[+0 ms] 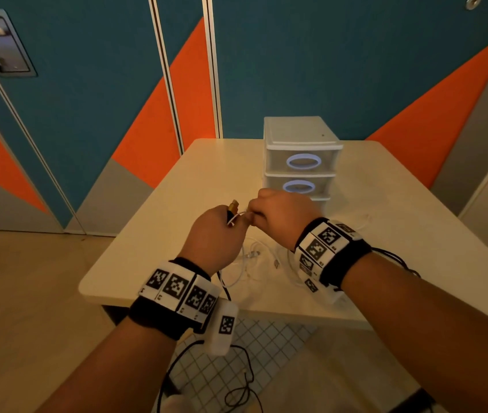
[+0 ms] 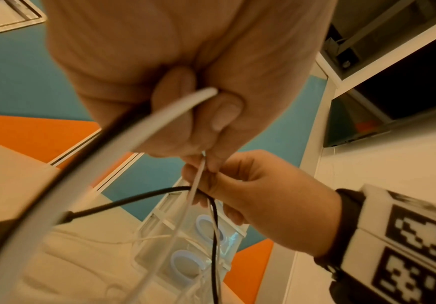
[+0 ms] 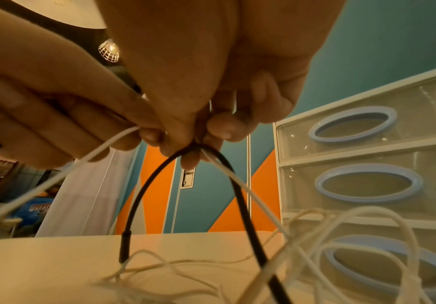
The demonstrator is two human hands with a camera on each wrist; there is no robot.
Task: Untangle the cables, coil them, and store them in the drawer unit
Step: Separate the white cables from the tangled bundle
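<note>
- Two cables, white cable and black cable, hang pinched above the table.
- Left hand and right hand grip both (fingertips touching).
- Drawer unit stands just beyond.

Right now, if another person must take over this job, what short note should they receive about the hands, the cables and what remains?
Left hand: grips the white cable and a black one, raised over the table.
Right hand: pinches the white cable and the black cable where they cross.
Other white cables lie loose and tangled on the table under the hands.
Drawer unit: at the table's far side, visible drawers closed.
Done: nothing coiled or stored.
Left: separate black from white, coil each, put them in the drawers.
</note>
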